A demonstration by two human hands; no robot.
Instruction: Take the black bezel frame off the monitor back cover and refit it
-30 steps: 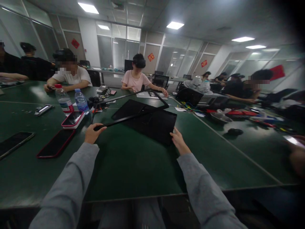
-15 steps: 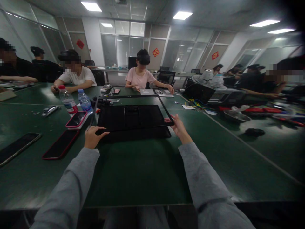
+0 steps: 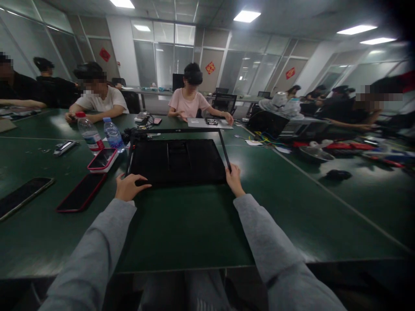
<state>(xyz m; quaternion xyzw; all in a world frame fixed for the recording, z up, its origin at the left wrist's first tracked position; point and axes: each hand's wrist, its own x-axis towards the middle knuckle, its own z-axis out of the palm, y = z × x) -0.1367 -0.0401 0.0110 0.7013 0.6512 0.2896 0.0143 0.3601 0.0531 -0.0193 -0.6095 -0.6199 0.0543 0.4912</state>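
Observation:
A thin black monitor bezel (image 3: 224, 148), an empty rectangular frame, is in both my hands. Its near edge is low against a black monitor back cover (image 3: 205, 160) lying on the table, while its far edge appears raised. At the near left corner, my left hand (image 3: 130, 187) grips the bezel, thumb pointing inward along the edge. My right hand (image 3: 234, 179) pinches the near right corner. Whether the bezel touches the cover along the near side, I cannot tell.
Left of the frame are phones (image 3: 81, 193), another in a pink case (image 3: 103, 160), and two water bottles (image 3: 113, 134). A black mouse (image 3: 338, 174) and a metal bowl (image 3: 316, 154) are at right. Across the green table (image 3: 191, 229), a person in pink (image 3: 188, 103) works.
The bezel's near edge has come down toward the back cover. My right hand has moved down and slightly left with it; the left hand stays at its corner.

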